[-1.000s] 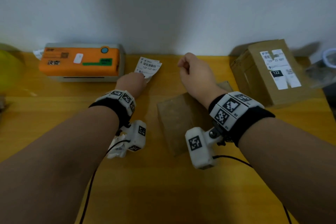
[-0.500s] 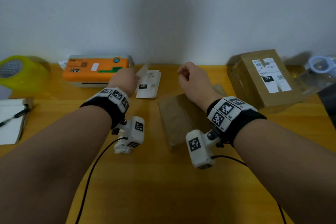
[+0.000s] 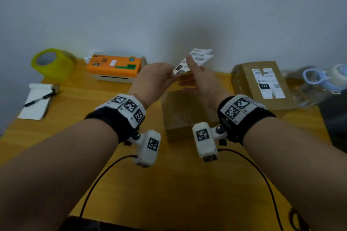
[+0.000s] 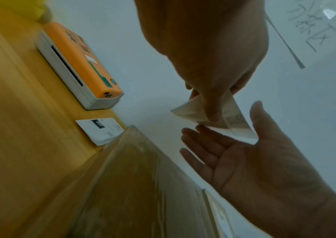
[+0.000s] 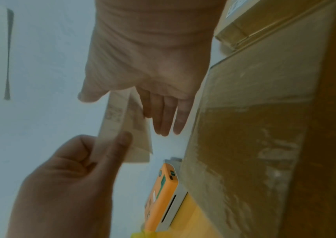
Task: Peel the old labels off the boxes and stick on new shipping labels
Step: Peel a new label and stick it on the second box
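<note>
Just lifted the new shipping label (image 3: pixel 193 62) off the table (image 3: pixel 169 184), where it sat by the orange label printer (image 3: pixel 114 65) a second ago. My left hand (image 3: pixel 154 78) pinches it in the air over the bare cardboard box (image 3: pixel 180 116), and my right hand (image 3: pixel 202 82) is spread flat, thumb on it. Peeling the backing comes next, I reckon.

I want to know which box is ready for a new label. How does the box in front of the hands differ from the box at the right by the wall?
The near box shows a bare brown top, with no label visible; the right box carries white labels on top. The near box lies low under the hands; the right box stands taller by the wall. Both are brown cardboard on the wooden table.
</note>
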`<state>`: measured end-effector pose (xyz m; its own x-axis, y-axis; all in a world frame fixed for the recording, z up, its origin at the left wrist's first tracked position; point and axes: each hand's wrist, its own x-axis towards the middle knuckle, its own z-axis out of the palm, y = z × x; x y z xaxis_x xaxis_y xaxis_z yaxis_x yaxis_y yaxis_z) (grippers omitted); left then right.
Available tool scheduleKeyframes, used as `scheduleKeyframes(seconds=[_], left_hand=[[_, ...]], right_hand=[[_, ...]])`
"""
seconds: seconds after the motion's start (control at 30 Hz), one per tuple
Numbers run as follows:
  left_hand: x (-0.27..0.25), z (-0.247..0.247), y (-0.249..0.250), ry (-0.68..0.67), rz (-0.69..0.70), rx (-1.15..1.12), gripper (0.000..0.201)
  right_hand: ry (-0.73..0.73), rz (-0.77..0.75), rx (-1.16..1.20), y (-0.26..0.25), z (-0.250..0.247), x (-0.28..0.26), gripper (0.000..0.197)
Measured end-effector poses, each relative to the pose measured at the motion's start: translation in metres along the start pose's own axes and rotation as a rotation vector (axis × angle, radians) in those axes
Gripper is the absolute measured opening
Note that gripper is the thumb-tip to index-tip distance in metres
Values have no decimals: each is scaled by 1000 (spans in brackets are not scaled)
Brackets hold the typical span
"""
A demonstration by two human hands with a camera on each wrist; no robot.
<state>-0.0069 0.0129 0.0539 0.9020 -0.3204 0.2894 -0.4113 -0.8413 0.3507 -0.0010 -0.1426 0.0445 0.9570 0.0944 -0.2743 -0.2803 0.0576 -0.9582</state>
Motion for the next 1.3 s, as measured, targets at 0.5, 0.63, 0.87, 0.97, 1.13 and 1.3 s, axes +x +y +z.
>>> scheduleKeyframes(seconds=[0.5, 0.63, 0.87, 0.97, 1.13, 1.3], left_hand=[[-40, 27, 4, -310, -544, -531, 47], [-43, 23, 1, -331, -648, -791, 25], [-43, -12, -45, -169, -619, -871, 18], [-38, -23, -70, -155, -585, -911, 19], [-21, -18, -120, -138, -683, -835, 24], [-2, 15, -165, -292, -835, -675, 23]], right_hand=[[-50, 76, -255, 31, -52, -13, 9], [-96, 69, -196, 34, -19, -13, 21], [-70, -130, -165, 14, 25, 1, 18], [-79, -146, -231, 6, 41, 19, 21], [13, -131, -322, 11, 62, 58, 19], [190, -109, -277, 16, 56, 91, 14]])
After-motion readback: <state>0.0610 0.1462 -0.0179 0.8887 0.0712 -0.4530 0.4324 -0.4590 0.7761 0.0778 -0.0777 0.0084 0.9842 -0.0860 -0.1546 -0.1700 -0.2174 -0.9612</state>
